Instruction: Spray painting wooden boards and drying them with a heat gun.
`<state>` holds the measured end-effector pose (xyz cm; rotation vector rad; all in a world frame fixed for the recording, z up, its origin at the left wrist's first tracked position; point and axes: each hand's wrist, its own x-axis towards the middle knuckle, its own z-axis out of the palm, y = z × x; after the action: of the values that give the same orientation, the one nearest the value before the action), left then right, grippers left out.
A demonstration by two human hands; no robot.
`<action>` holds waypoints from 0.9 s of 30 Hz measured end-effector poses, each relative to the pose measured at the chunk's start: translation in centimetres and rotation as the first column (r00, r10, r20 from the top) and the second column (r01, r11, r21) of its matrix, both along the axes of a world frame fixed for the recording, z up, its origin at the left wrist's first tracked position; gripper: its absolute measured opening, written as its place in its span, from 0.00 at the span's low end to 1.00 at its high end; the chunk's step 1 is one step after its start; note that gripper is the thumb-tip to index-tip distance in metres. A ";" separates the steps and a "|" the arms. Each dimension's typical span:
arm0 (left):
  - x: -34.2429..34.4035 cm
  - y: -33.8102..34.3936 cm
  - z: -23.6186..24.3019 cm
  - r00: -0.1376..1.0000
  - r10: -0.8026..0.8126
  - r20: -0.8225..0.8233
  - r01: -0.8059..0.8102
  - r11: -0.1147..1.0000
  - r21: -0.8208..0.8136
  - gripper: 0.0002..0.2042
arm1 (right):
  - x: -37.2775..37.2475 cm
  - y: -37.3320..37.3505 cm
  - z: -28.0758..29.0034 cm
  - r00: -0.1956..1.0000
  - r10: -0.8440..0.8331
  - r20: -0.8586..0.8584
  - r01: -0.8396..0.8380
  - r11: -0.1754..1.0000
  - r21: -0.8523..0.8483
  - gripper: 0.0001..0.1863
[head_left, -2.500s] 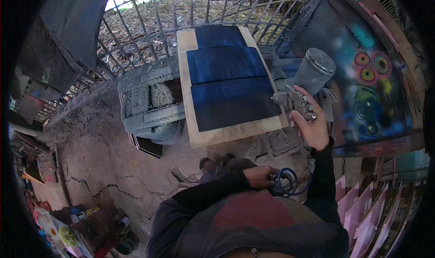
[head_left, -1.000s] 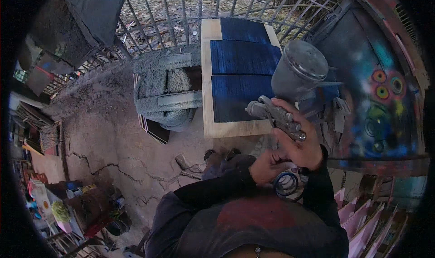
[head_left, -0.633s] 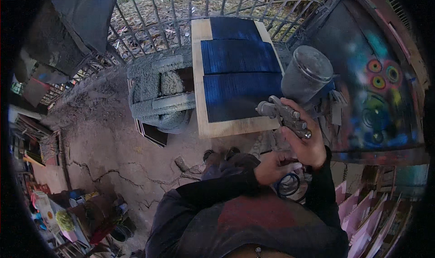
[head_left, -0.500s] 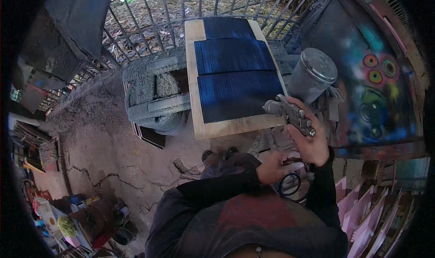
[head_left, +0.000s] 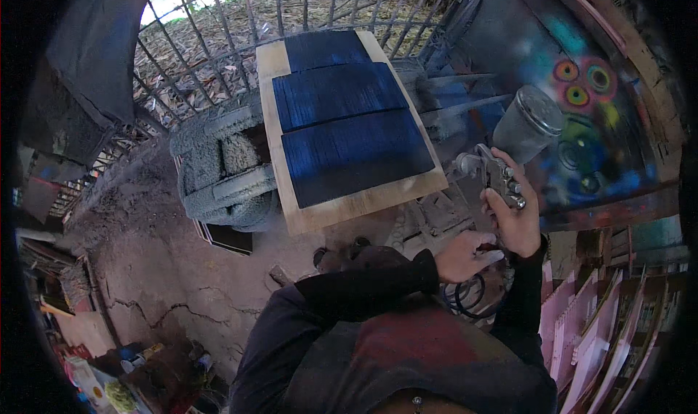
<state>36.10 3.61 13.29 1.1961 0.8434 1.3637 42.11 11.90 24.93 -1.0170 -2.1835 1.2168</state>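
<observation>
A lidded grey cup (head_left: 526,127) was fitted to the spray gun (head_left: 472,162) — its contents hidden under the closed lid. The person's right hand (head_left: 518,209) was wrapped around the gun, just off the near right corner of the wooden board (head_left: 349,209). The left hand (head_left: 465,257) was curled below it near a looped hose (head_left: 469,298); whether it gripped anything, one could not tell. Three dark blue panels (head_left: 356,156) covered most of the board, leaving pale wood along its edges. The board lay over a grey crusted support (head_left: 203,185), its near edge jutting out — cracked floor (head_left: 196,276) showed between that edge and the person's feet.
</observation>
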 end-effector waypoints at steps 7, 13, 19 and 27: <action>1.4 0.3 -0.3 0.995 0.014 0.095 -0.022 0.996 0.089 0.10 | 1.0 0.5 -0.3 0.999 -0.001 0.044 -0.005 0.991 0.135 0.30; 0.3 -1.2 -1.2 0.988 -0.033 0.152 0.023 0.997 0.068 0.09 | -0.3 -1.1 -0.4 0.996 0.090 -0.002 -0.090 0.996 0.017 0.29; -2.2 -3.6 -0.3 0.979 -0.041 0.201 0.044 0.999 -0.015 0.10 | -2.7 -2.5 0.0 0.980 0.201 0.000 -0.199 0.974 -0.110 0.29; -5.0 -6.8 0.6 0.988 0.136 0.066 -0.141 0.987 0.074 0.13 | -5.7 -4.2 0.1 0.892 0.451 0.007 -0.451 0.892 -0.018 0.29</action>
<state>31.08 -3.20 13.93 1.1671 0.8495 1.5514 36.45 7.68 24.98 -0.5265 -2.5081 1.4240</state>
